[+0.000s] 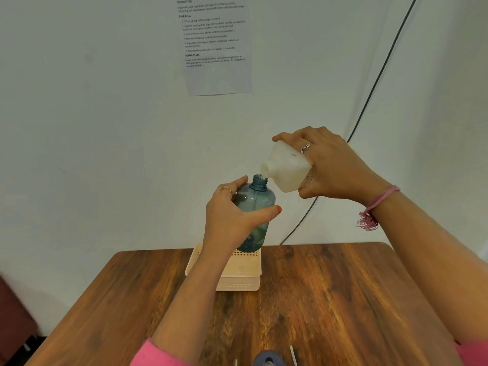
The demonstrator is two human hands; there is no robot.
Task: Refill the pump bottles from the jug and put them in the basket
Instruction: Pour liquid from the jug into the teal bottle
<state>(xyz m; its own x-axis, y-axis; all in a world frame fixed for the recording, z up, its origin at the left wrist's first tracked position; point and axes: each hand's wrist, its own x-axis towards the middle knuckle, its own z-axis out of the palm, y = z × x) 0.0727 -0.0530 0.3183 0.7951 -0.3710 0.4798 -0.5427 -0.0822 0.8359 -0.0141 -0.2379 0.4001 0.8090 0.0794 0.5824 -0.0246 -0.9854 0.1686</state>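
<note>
From my remote seat, the biggest thing in shot was the dark-grained brown wooden table (330, 299), filling the lower half under a pale wall. On that wall hung a white printed instruction sheet (215, 46), its small text not readable from here, and a thin black cable (380, 75) ran down the wall towards the table's far edge.

Next down in size, the pale peach perforated plastic basket (237, 276) sat on the table near its far edge, and I could see nothing lying inside the part that showed.

Held up above that basket was the translucent blue-grey plastic bottle (254, 204), upright, its threaded neck open with no pump fitted. The left hand (235, 212) was wrapped round its body, thumb across the front, fingers behind (a gold ring on one finger).

Just above and to the right, the white translucent plastic jug (286, 167) was tipped over, its short spout angled down and touching or almost touching the bottle's mouth; a little clear liquid showed right at the lip. The right hand (332, 165) clamped the jug from the base end, a silver ring on one finger and a pink thread band (375, 204) on the wrist.

Smallest of all, at the bottom edge, a dark blue pump head (268, 360) lay on the table, only partly in frame.
</note>
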